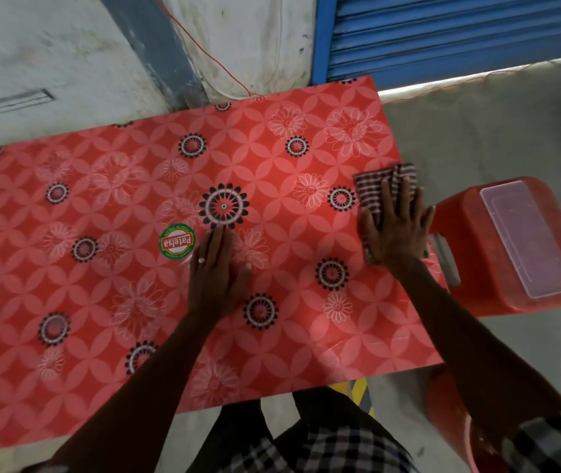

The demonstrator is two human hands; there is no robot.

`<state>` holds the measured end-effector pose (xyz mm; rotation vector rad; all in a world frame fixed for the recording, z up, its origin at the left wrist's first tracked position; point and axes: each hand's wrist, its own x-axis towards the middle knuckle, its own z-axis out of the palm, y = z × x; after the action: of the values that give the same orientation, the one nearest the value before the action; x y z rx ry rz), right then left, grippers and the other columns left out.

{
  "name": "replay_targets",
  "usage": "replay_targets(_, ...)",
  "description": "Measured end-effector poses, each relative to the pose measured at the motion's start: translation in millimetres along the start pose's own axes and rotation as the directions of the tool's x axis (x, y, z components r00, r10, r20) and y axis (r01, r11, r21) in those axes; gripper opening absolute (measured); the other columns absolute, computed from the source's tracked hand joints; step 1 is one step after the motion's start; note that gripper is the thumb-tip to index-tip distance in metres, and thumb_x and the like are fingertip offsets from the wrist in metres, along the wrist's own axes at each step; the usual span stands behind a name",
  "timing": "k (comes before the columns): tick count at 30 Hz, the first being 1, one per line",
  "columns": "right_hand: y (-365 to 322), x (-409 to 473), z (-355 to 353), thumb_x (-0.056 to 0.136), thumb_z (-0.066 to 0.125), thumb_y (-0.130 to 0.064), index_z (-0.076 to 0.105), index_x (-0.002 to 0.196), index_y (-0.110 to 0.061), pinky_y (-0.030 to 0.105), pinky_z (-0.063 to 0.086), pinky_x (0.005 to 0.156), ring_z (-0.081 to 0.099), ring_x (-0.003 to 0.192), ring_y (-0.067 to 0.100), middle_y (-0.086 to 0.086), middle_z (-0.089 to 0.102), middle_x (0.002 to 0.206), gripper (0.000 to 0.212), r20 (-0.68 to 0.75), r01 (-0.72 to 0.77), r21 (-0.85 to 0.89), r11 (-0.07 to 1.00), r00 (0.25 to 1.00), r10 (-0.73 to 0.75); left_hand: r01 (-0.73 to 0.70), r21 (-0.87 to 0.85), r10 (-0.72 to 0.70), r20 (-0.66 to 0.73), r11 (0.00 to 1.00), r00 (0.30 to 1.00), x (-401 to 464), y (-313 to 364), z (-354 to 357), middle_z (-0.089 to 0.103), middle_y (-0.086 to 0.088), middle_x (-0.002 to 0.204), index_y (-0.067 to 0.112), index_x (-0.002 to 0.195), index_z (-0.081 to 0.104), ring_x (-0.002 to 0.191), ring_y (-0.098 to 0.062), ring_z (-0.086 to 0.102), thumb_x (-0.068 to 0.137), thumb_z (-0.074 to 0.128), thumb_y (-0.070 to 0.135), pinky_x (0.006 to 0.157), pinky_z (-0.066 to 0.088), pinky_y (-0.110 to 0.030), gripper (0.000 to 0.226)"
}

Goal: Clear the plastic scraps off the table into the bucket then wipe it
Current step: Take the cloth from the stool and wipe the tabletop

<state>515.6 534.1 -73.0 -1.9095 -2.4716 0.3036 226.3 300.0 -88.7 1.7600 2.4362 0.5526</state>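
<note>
A red table [108,302] with a flower pattern fills the view. No plastic scraps show on it. My right hand [396,230] lies flat, fingers spread, pressing a dark striped cloth [379,186] onto the table near its right edge. My left hand [219,268] rests flat on the table's middle, fingers together, holding nothing, beside a round green and red sticker [176,241]. A red bucket rim [470,438] shows at the bottom right, mostly hidden behind my right arm.
A red plastic stool [477,240] with a clear lidded box [530,240] on it stands just right of the table. A blue shutter [460,32] and a grey wall lie behind. A red wire [211,59] hangs at the table's far edge.
</note>
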Motion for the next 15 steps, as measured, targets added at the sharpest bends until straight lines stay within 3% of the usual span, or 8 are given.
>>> replay_targets(4,-29.9,-4.7,1.8,0.098,0.014,-0.07,-0.001,0.161,-0.026,0.065,0.006,0.121,-0.003,0.154,0.04,0.012,-0.003,0.169,0.079,0.036,-0.065,-0.007,0.998,0.997,0.065,0.047,-0.011,-0.047,-0.002,0.999,0.999,5.5,2.4,-2.2,0.03,-0.013,0.168,0.008,0.158,0.036,0.158,-0.029,0.023,0.104,0.037,0.054,0.126,0.022,-0.051,0.071)
replay_targets(8,-77.8,-15.0,8.4,0.097,0.014,-0.071,-0.003,0.161,-0.026,0.064,0.005,0.122,-0.003,0.154,0.039,0.012,-0.007,0.169,0.08,0.06,0.063,-0.024,0.998,0.996,-0.062,0.137,-0.054,-0.137,-0.007,0.989,0.99,12.9,8.9,-3.5,0.029,-0.009,0.169,0.014,0.158,0.037,0.158,-0.029,0.021,0.102,0.044,0.05,0.125,0.022,-0.053,0.067)
replay_targets(15,-112.6,-21.3,13.9,0.097,0.018,-0.072,0.006,0.161,-0.032,0.06,0.005,0.123,0.001,0.155,0.035,0.009,0.004,0.169,0.076,0.074,0.279,-0.023,0.96,0.958,-0.277,0.074,0.009,-0.074,0.0,0.997,0.997,24.1,-4.1,-4.0,0.029,-0.008,0.169,0.017,0.157,0.04,0.157,-0.03,0.023,0.101,0.053,0.049,0.126,0.019,-0.046,0.066)
